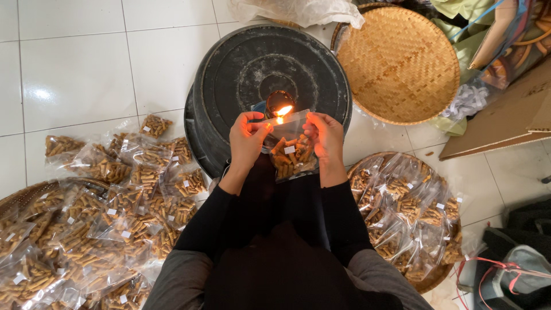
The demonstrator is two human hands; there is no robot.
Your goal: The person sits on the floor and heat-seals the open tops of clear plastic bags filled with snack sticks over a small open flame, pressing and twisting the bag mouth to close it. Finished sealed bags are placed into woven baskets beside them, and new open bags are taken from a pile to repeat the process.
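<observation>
**Snack bag held to an open flame, heaps of packets on either side**

We held a small clear bag of stick snacks point(291, 152) between both hands, above our lap and at the near edge of an upturned black tub point(252, 69). Our left hand point(247, 138) was closed on the bag's upper left corner, thumb and fingers pinched together. Our right hand point(324, 135) was closed the same way on the upper right corner, so the top edge was stretched between them. That edge stood right at the flame point(282, 111) of a little oil lamp point(278, 102) that sat on the tub's base; we could not tell whether plastic and fire actually touched. A white slip of paper showed inside the bag among the brown sticks.

How far along the work was, we judged from the piles. To the left, a broad heap of filled packets point(109, 212) spread over the white tiled floor point(69, 69) and over a woven tray point(23, 198). To the right, another round tray point(433, 278) carried a smaller pile of packets point(407, 212). Which pile was finished and which waited we could not tell, since no seam was clear at that size. Many bags were filled; at least this one was not yet closed.

Farther off, to the right, an empty woven bamboo tray point(402, 63) lay against a stack of cardboard point(505, 120).
</observation>
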